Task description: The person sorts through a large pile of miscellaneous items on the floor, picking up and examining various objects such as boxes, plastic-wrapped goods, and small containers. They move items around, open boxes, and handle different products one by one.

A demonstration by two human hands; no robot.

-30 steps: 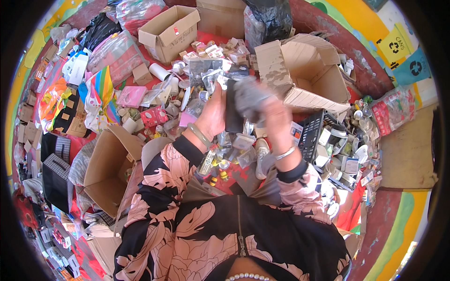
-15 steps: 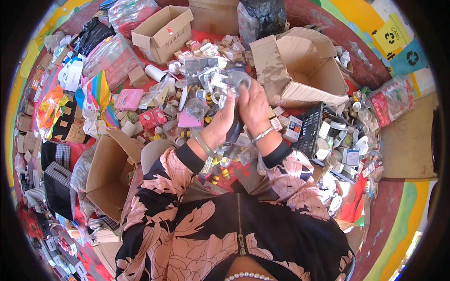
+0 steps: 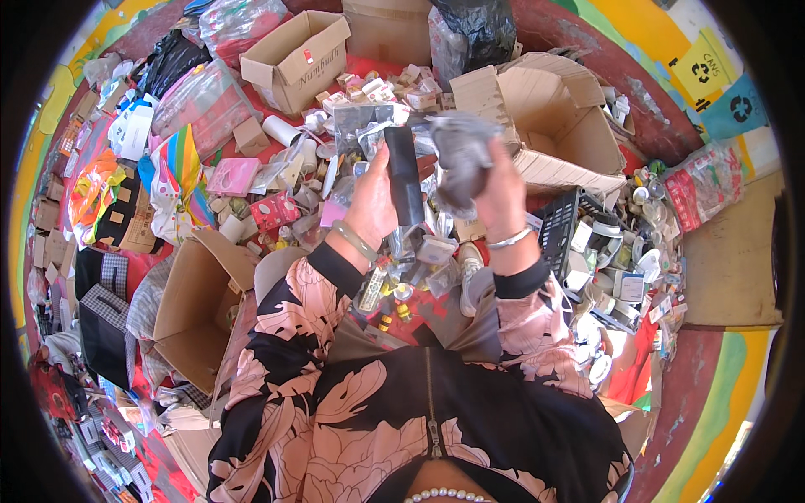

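My left hand [image 3: 371,205] is closed round a long, flat black case-like piece [image 3: 404,178] held upright. To its right, my right hand [image 3: 504,194] grips a grey bundle [image 3: 461,163], smeared by motion, so I cannot tell what it is made of. Both hands are raised over a heap of small mixed goods. Under them lie clear plastic wraps, a small white box [image 3: 437,250] and a remote control [image 3: 372,289]. Several small yellow-and-black pieces [image 3: 404,311] lie lower down, near my lap.
Cardboard boxes stand at the back left [image 3: 295,63], back right [image 3: 579,109] and near left [image 3: 201,323]. A black plastic crate [image 3: 557,230] sits to the right beside another heap. Plastic bags [image 3: 180,180] and packaged goods crowd the left side; a black bag [image 3: 474,33] stands at the back.
My hands, close together before, have come apart. The right has moved right with the grey bundle, and the black piece now shows plainly in my left hand.
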